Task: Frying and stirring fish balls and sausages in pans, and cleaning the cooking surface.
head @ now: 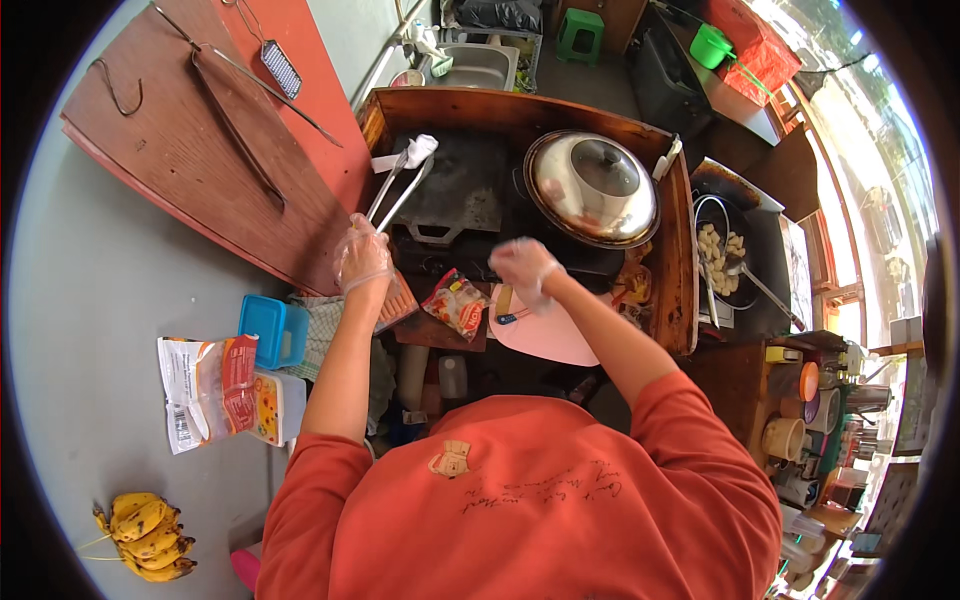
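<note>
My left hand (364,259), in a clear plastic glove, grips metal tongs (405,193) at their near end. A crumpled white wad (421,150), which looks like tissue or cloth, is at the tips of the tongs, over the far left part of a black griddle plate (469,180). My right hand (521,266), also gloved, is blurred with its fingers curled above the stove's front edge; whether it holds anything is unclear. Below it lies a pink cutting board (544,337) with a knife (505,309). A printed food packet (457,304) and a pack of sausages (396,304) lie between my forearms.
A lidded metal pan (592,187) stands right of the griddle, inside a wooden surround (517,105). Farther right, a wok (724,255) holds pale food pieces and a ladle. A blue container (274,330), an opened packet (206,390) and bananas (146,536) are at left.
</note>
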`<state>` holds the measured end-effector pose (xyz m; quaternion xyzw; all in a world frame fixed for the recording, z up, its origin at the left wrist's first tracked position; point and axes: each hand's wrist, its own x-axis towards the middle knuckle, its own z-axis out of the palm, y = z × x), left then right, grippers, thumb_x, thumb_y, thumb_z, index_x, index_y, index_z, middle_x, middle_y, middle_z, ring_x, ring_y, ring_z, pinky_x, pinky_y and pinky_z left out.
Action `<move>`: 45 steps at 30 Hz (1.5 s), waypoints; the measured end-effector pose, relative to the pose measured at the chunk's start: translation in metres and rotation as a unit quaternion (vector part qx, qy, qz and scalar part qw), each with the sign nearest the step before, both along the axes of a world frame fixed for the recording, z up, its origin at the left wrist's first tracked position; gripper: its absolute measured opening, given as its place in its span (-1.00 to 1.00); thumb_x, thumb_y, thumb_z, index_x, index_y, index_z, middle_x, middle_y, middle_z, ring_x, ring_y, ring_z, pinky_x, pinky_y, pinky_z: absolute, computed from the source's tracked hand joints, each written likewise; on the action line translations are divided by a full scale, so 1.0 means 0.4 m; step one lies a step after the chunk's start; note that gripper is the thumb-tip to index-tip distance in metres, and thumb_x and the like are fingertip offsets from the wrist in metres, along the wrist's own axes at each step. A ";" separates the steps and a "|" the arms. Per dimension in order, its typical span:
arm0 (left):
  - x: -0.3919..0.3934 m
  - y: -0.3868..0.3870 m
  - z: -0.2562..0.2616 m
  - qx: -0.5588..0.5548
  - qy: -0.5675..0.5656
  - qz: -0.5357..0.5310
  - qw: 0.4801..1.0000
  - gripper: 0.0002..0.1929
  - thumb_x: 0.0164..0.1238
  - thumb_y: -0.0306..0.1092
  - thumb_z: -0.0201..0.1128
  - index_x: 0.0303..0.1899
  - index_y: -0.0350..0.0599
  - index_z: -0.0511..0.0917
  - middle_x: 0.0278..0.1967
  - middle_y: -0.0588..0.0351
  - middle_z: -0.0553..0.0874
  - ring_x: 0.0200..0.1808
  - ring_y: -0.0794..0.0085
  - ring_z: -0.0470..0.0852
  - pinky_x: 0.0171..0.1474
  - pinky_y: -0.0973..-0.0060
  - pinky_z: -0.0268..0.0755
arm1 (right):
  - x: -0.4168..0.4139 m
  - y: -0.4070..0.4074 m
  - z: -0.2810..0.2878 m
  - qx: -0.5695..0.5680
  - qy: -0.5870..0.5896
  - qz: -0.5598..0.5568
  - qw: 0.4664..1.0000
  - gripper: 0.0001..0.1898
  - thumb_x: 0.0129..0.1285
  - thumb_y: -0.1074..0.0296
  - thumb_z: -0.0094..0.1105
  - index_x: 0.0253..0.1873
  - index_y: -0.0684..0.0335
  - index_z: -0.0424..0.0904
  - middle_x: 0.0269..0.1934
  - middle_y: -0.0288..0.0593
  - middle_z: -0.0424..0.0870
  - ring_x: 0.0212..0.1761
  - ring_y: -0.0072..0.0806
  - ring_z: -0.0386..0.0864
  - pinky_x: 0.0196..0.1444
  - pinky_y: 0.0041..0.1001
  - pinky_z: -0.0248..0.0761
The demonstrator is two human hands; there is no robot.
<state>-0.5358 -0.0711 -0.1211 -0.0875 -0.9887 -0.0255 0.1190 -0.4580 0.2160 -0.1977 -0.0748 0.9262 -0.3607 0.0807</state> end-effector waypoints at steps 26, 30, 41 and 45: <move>-0.281 -0.003 -0.077 0.189 -0.193 0.062 0.961 -0.70 0.24 -0.12 0.37 -0.27 -0.22 0.74 -0.27 -0.12 0.78 -0.25 0.03 0.77 -0.16 0.15 0.62 | 0.870 0.171 -0.186 -0.455 -0.371 -0.506 0.631 -0.94 0.32 0.43 0.19 -0.24 0.24 0.52 -0.44 -0.26 0.52 -0.51 -0.50 0.45 -0.46 -0.50 0.32; -0.248 0.007 -0.074 0.129 -0.115 0.079 0.982 -0.77 0.29 -0.21 0.30 -0.24 -0.18 0.75 -0.27 -0.16 0.77 -0.25 -0.05 0.76 -0.15 0.12 0.62 | 0.866 0.174 -0.178 -0.461 -0.375 -0.518 0.616 -0.89 0.31 0.37 0.21 -0.26 0.23 0.51 -0.45 -0.25 0.52 -0.52 -0.48 0.46 -0.48 -0.48 0.32; -0.137 0.070 -0.181 -0.086 0.082 -0.111 0.987 -0.87 0.32 -0.34 0.19 -0.27 -0.20 0.57 -0.48 -0.04 0.74 -0.39 0.18 0.79 -0.34 0.27 0.66 | 0.878 0.178 -0.196 -0.304 -0.391 -0.462 0.736 -0.85 0.33 0.28 0.21 -0.23 0.23 0.60 -0.47 -0.32 0.57 -0.52 -0.55 0.48 -0.49 -0.50 0.32; -0.163 0.046 -0.099 0.021 0.074 -0.080 0.994 -0.86 0.35 -0.38 0.16 -0.36 -0.22 0.57 -0.46 -0.18 0.71 -0.38 -0.06 0.75 -0.34 0.13 0.62 | 0.926 0.189 -0.219 -0.272 -0.393 -0.461 0.748 -0.81 0.32 0.23 0.24 -0.17 0.24 0.64 -0.49 -0.34 0.57 -0.54 -0.56 0.47 -0.50 -0.49 0.33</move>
